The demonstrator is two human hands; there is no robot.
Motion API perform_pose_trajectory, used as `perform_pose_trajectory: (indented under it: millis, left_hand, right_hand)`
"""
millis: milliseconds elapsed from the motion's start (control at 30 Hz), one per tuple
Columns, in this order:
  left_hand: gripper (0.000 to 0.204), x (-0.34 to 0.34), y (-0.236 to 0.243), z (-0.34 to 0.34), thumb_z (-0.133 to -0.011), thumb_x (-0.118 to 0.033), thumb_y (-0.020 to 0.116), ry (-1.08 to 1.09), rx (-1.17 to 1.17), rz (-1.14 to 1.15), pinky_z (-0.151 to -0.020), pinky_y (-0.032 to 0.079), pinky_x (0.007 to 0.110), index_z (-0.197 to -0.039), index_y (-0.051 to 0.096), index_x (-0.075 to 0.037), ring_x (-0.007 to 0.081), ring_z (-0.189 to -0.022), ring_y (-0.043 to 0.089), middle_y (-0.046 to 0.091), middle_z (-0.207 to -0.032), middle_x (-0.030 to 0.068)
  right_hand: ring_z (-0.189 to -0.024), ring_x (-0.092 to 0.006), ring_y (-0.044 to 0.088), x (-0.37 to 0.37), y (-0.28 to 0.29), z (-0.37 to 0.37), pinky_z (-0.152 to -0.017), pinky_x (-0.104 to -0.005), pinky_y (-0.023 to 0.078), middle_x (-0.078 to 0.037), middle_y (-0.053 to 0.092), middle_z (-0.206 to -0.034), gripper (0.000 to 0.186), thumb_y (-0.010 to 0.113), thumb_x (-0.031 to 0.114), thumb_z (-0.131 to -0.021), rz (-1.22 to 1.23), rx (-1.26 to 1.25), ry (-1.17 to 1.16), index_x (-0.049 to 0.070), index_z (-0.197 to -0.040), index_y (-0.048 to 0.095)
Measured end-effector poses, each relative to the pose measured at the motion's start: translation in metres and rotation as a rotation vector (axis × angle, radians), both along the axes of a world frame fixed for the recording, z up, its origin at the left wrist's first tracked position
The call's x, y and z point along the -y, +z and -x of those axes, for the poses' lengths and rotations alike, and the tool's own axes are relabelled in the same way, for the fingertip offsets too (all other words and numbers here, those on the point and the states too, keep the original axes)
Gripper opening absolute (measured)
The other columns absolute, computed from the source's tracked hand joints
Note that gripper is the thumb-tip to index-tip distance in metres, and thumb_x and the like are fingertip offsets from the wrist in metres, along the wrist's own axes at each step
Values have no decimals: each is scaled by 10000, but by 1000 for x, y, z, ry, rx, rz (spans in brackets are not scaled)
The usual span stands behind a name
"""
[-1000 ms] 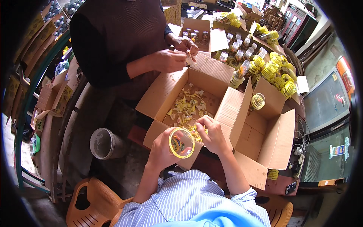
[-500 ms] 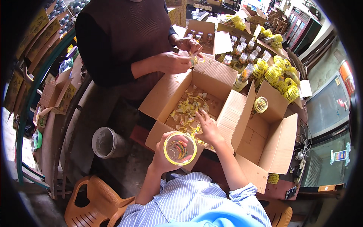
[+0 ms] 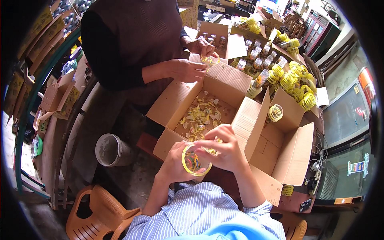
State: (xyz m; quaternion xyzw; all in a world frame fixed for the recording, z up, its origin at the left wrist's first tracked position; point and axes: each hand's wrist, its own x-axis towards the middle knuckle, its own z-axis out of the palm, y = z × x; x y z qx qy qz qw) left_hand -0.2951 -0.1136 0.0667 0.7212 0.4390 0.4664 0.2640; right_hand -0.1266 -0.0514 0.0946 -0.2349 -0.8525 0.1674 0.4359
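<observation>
Standing near, I note the person's left hand (image 3: 175,161) wrapped around a clear cup (image 3: 195,162) with a yellow rim, its mouth facing up toward the wearer. Left grip closed on the cup's side. Right hand (image 3: 227,151) at the rim's right side, fingers bent; whether that grip pinches anything I cannot tell. Cup sits in front of the chest, just this side of an open carton (image 3: 224,89) with yellow and pale scraps (image 3: 200,114) strewn on its bottom. To the right, a second open carton (image 3: 298,154); a yellow-ringed piece (image 3: 275,113) at its far left corner. Across, a co-worker's hands (image 3: 186,70) hold another clear, yellow-edged piece (image 3: 213,61). Grey bucket (image 3: 110,150) at left.
</observation>
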Motion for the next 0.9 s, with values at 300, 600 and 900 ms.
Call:
perform_pose_trajectory:
  millis: [300, 600, 900]
  left_hand:
    - [561, -2, -5, 7, -536, -278, 815, -156, -87, 27, -869, 403, 395, -982, 571, -42, 292, -917, 577, 592, -936, 97]
    - [607, 1, -9, 0, -527, -276, 817, -143, -177, 7, -895, 374, 394, -1022, 562, -35, 264, -930, 581, 593, -950, 93]
    - [467, 7, -4, 3, -553, -239, 817, -80, -80, -30, -868, 386, 365, -936, 585, -108, 213, -891, 589, 618, -884, 8]
  right_hand:
    - [-854, -133, 569, 13, -2, 3, -863, -321, 384, 10, 555, -890, 268, 657, 162, -671, -174, 229, -5, 118, -935, 648]
    - [-837, -230, 564, 10, -14, 1, -759, -348, 410, -70, 527, -891, 199, 620, 74, -738, 83, 200, 75, 61, -933, 585]
    - [-736, -294, 525, -5, -32, -15, -703, -392, 423, -111, 526, -865, 75, 569, 111, -826, 234, 88, -377, 45, -833, 532]
